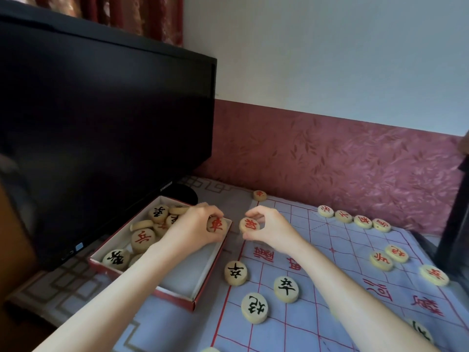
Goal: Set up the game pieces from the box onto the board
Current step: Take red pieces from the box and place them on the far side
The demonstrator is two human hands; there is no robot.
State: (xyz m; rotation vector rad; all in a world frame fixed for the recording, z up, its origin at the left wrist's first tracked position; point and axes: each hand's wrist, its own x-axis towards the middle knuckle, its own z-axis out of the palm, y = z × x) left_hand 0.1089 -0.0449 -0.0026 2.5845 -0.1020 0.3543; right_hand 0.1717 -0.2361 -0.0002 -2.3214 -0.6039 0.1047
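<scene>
**Both hands held a red-marked piece at the box's edge**

The left hand (200, 224) gripped a red-lettered disc (217, 224) over the far corner of the open box (203, 270), where more pieces (142, 240) lay heaped. The right hand (266, 224) pinched another red disc (249, 224) just beside the box, above the board (330, 288). Black-lettered discs (286, 289) lay on the board's near side, and a row of red ones (363, 221) along its far edge. A dark monitor (101, 123) stood behind the box.
</scene>
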